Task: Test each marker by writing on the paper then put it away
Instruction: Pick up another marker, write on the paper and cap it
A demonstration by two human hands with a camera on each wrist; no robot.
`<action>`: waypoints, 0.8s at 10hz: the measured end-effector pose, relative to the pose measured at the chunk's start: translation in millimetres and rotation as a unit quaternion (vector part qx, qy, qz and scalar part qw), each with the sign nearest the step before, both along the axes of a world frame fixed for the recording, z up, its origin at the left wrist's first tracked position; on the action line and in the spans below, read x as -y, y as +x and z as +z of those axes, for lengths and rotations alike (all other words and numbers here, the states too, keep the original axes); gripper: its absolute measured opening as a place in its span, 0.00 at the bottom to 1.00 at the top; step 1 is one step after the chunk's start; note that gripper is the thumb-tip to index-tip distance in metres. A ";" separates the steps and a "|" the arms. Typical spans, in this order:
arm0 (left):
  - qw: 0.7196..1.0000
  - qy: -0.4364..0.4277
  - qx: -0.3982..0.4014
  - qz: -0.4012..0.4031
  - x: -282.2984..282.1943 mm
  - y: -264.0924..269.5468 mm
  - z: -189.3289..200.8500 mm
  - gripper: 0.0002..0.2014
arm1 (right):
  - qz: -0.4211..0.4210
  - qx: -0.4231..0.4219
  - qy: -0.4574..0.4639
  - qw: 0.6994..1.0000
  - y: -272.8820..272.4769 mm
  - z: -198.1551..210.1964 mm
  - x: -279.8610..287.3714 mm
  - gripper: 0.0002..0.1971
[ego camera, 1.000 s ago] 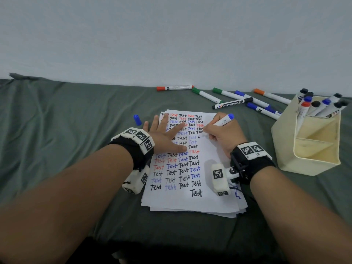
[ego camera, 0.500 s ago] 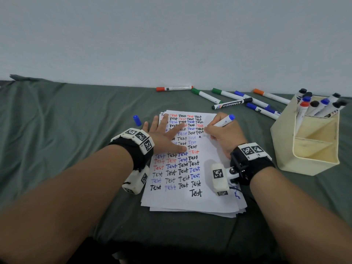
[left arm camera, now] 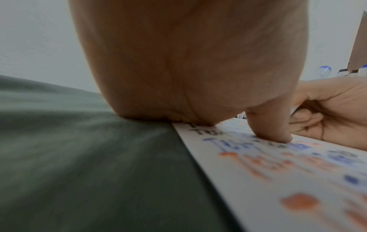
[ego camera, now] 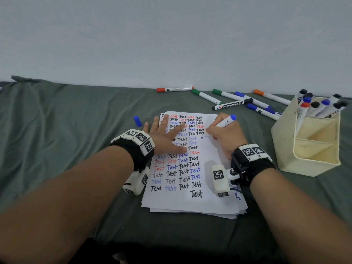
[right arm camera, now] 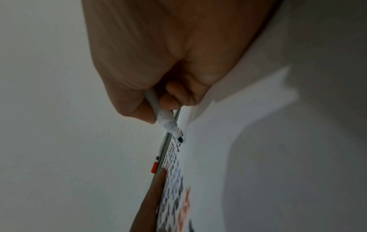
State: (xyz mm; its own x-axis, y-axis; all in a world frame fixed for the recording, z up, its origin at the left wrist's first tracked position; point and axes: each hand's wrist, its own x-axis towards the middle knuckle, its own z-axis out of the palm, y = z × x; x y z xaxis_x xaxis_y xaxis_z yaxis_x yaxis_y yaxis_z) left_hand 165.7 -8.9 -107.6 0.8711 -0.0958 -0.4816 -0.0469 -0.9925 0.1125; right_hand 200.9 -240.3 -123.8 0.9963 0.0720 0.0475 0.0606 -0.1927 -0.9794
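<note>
A stack of white paper [ego camera: 207, 199] covered with rows of "Test" in black, blue and red lies on the green cloth. My left hand [ego camera: 167, 136] lies flat on its left part, fingers spread, thumb [left arm camera: 272, 128] pressing the sheet [left arm camera: 288, 180]. My right hand [ego camera: 222, 134] grips a white marker with a blue end [ego camera: 226, 121]. Its uncapped dark tip [right arm camera: 179, 138] touches the paper [right arm camera: 258, 157] at a small dark dot [ego camera: 202, 137]. A loose blue cap [ego camera: 137, 121] lies on the cloth just left of the paper.
Several capped markers lie along the wall behind the paper: red [ego camera: 174, 89], green [ego camera: 206, 96], black [ego camera: 232, 104], blue [ego camera: 262, 111], orange [ego camera: 271, 96]. A cream holder [ego camera: 312, 149] with several markers [ego camera: 314, 106] in its back compartment stands at the right.
Almost nothing differs. The right hand with the marker stays at the same spot on the paper; the left hand keeps pressing the sheet.
</note>
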 end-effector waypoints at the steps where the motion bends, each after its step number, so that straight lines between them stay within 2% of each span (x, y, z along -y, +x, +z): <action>1: 1.000 -0.002 -0.003 0.001 0.0 -0.3 0.0 0.48 | -0.023 -0.006 0.021 1.000 1.7 -2.7 1.3 0.13; 3: 1.000 -0.003 -0.004 0.001 -0.3 0.6 0.1 0.48 | -0.004 0.009 0.000 1.000 0.8 -0.4 0.9 0.12; 5: 1.000 -0.002 -0.004 0.003 0.2 0.3 -0.2 0.48 | 0.000 0.000 0.021 1.000 -0.3 0.0 0.9 0.16; 6: 1.000 -0.001 -0.003 0.003 0.1 0.1 -0.3 0.48 | -0.026 -0.004 0.044 0.999 1.4 -2.1 2.0 0.18; 8: 1.000 0.002 -0.002 0.002 0.2 0.3 0.2 0.48 | -0.023 0.006 0.026 0.999 -2.6 -0.1 -1.5 0.15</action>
State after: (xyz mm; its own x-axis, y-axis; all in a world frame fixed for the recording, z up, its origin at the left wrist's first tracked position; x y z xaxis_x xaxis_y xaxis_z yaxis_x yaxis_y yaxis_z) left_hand 166.0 -9.1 -107.4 0.8691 -0.0911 -0.4862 -0.0430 -0.9931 0.1091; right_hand 198.3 -238.8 -123.9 0.9978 0.0232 0.0616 0.0644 -0.1440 -0.9875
